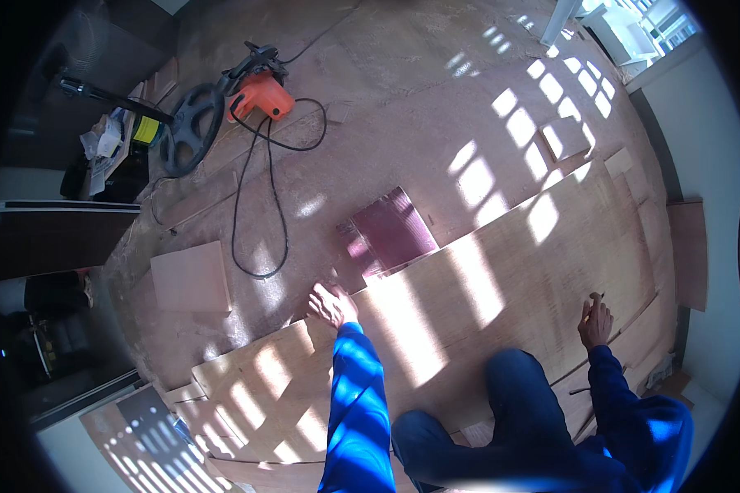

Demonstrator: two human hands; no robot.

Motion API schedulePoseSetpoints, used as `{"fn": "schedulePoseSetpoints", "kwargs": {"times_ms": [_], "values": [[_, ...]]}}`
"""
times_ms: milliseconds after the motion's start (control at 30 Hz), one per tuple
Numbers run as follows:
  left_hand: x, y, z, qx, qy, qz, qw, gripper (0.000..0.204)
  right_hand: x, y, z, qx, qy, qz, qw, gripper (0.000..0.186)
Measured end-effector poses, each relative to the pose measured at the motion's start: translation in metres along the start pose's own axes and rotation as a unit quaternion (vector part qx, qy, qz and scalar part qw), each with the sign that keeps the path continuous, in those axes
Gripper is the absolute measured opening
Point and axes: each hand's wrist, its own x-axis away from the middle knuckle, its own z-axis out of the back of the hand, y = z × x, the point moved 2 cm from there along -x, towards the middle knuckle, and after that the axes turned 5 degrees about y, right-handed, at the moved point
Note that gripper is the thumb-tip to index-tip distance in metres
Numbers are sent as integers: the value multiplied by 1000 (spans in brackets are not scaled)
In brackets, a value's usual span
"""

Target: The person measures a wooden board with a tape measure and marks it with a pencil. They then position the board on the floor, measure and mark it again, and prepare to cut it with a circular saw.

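Note:
A long, wide sheet of plywood (501, 287) lies on the floor in front of my knees, striped with sunlight. My left hand (334, 306) rests at its far edge, fingers stretched out and holding nothing. Off to the right, over the sheet, my right hand (596, 322) is closed around a slim pencil (588, 317); only small yellow and dark bits of it show. Just past the far edge, between my two hands, a dark red panel (395, 232) lies flat, close against the plywood.
An orange circular saw (263, 94) with a looped black cord (286, 238) sits on the dusty floor at far left. Nearby stands a dark wheel-shaped base (193, 131). Square board pieces (191, 278) lie at left and far right (565, 137). A wall (707, 123) bounds the right.

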Motion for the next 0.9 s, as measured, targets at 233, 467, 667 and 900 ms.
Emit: {"fn": "schedulePoseSetpoints", "kwargs": {"times_ms": [233, 467, 667, 900], "values": [[0, 3, 2, -4, 27, -2, 1000, 42, -68, -324, 77, -120, 129, 321, 930, 50], [-10, 10, 15, 20, -44, 51, 998, 40, -129, -711, 87, -311, 11, 544, 779, 19], [-10, 5, 10, 8, -60, 57, 996, 48, -153, -904, 76, -441, -176, 329, 817, 36], [-10, 4, 9, 31, -44, 51, 997, 49, -119, -974, 73, -130, 343, 659, 657, 21]]}}
